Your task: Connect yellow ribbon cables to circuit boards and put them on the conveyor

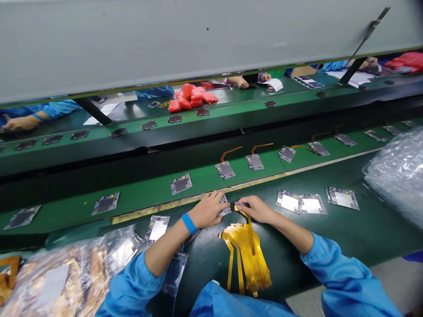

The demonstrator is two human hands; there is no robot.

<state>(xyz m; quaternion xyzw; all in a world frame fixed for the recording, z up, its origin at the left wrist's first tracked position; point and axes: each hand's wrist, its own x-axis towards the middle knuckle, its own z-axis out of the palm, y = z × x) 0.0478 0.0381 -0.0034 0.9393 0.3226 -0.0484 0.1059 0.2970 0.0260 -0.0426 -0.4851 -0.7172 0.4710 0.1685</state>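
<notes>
My left hand (pixel 209 208), with a blue wrist band, is closed on a small circuit board (pixel 225 205) at the bench's back edge. Just right of it, my right hand (pixel 254 208) pinches a thin dark tool (pixel 243 204), its tip pointing at the board. An orange flex cable (pixel 248 220) hangs below the right fingers; whether they grip it too is unclear. A fanned stack of orange flex cables (pixel 253 259) lies on the green bench in front of both hands.
Circuit boards (pixel 312 204) lie at right, beside bubble wrap (pixel 399 171). Plastic bags of parts (pixel 62 277) fill the lower left. Behind runs a green belt (pixel 205 185) carrying boards, some with cables. Other people's hands and red packets (pixel 190 97) are beyond.
</notes>
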